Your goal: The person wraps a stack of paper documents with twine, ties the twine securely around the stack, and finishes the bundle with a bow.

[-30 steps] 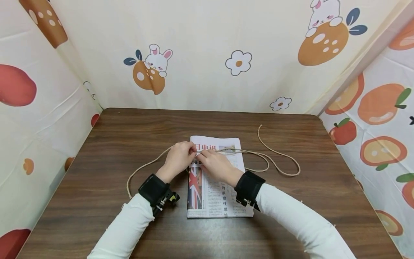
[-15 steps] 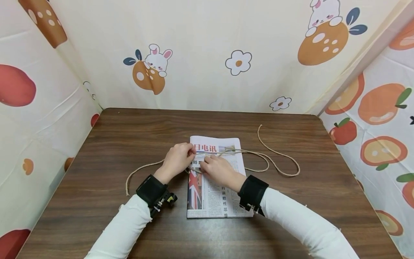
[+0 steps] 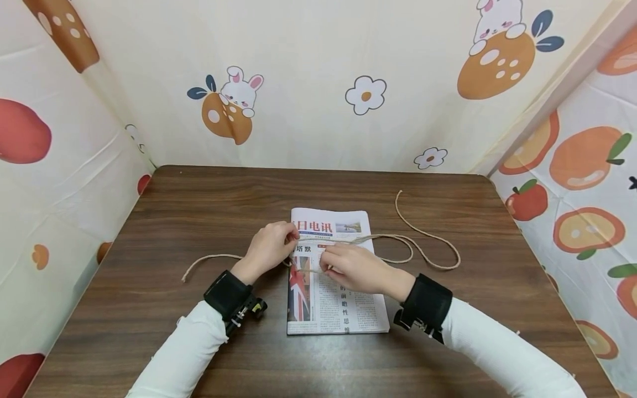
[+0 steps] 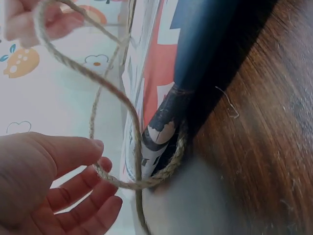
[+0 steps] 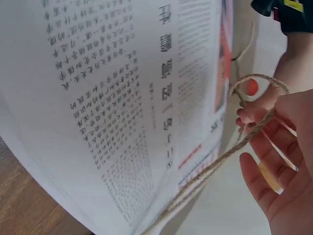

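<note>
A folded newspaper (image 3: pixel 323 309) lies on the table, with a tan rope (image 3: pixel 443 268) running across its upper part. At the paper's left edge, my left hand (image 3: pixel 269 247) pinches the rope between thumb and fingers; in the left wrist view a rope loop (image 4: pixel 168 169) bends round the folded edge. Over the middle of the paper, my right hand (image 3: pixel 360 269) pinches another stretch of the rope, and the right wrist view shows this strand (image 5: pixel 244 137) passing under the thumb. The fingertips are partly hidden in the head view.
The rope's short tail (image 3: pixel 211 256) lies on the brown table (image 3: pixel 209 193) to the left. Its longer loops and free end (image 3: pixel 400 193) spread to the right. Printed curtains (image 3: pixel 308 121) enclose the back and both sides.
My right hand has moved right and toward me, away from the left hand, drawing a strand along. The left tail has shortened, its end shifting. My left hand has barely moved.
</note>
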Available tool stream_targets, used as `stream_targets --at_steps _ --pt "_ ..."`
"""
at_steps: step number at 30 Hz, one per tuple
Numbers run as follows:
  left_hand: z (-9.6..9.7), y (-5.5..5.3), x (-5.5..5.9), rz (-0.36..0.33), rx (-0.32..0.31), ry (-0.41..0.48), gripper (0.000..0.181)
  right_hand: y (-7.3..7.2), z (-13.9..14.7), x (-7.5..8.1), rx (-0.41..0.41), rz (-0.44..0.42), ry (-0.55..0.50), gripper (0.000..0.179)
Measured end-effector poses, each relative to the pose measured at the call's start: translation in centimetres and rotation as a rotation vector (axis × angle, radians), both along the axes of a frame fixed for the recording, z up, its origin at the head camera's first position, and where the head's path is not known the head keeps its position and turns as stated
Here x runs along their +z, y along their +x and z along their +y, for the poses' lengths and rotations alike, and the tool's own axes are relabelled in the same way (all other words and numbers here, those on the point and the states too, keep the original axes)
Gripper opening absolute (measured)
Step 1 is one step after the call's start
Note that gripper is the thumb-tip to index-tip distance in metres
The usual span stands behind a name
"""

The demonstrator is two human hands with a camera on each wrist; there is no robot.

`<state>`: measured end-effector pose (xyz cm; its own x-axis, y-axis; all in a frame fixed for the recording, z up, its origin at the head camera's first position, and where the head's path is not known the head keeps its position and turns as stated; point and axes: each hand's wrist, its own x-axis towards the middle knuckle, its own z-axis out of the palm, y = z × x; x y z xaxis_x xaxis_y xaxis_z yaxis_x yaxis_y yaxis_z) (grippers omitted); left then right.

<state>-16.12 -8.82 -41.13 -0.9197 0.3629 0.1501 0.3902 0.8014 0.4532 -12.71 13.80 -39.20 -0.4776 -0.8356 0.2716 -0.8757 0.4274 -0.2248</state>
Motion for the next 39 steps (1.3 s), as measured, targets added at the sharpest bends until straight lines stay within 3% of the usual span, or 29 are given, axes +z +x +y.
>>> stream_targets --at_steps 5,10,16,19,27,35,39 --pt "-0.2 0.7 0.6 0.080 -0.045 -0.024 0.006 0.2 1.0 1.0 -0.022 -0.036 -0.083 0.002" --pt "-0.3 2.1 1.5 0.163 -0.134 -0.041 0.009 -0.1 1.8 2.1 -0.062 -0.070 -0.167 0.003" --pt "-0.4 3.5 1.6 0.121 -0.269 -0.027 0.016 -0.4 2.2 2.3 -0.083 -0.111 -0.222 0.008" --pt "-0.3 4.0 1.2 0.109 -0.306 -0.019 0.015 -0.4 2.1 2.0 -0.085 -0.126 -0.221 0.011" --pt "-0.6 5.3 0.7 0.119 -0.280 -0.012 0.008 0.0 2.4 0.9 -0.103 -0.099 -0.173 0.004" --pt "-2.6 6.7 1.7 0.105 -0.211 0.093 0.007 0.3 2.7 -0.1 -0.141 -0.120 -0.106 0.006" --pt "-3.8 7.4 2.1 0.130 -0.202 0.067 0.013 0.5 2.7 -0.8 -0.132 -0.100 -0.066 0.010"
